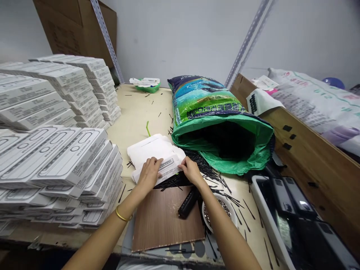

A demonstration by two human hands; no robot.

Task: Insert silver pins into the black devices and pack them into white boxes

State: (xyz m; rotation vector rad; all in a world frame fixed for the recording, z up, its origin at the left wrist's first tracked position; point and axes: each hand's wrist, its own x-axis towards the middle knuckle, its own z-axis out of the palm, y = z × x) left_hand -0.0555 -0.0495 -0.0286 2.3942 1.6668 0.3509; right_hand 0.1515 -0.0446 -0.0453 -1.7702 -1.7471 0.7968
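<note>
A white printed carton point(169, 171), looking flat or only partly unfolded, is held between my two hands. The fingers of my left hand point(148, 175) press on its left part, with the thumb at its near edge. My right hand point(191, 170) pinches its right end between thumb and fingers. Right behind it lie several flat white cartons point(147, 148). Below the hands sits a brown wood-grain board point(165, 221) with a black oblong device point(188, 204) on its right side. My right forearm partly covers a white bowl point(234, 215) of small metal parts.
Tall stacks of white boxes point(70, 157) fill the left side. An open green-lined sack point(213, 108) lies behind right, with thin black sticks point(202, 165) spilled before it. At right stand a white bin point(264, 210) of black devices and a wooden plank point(315, 165).
</note>
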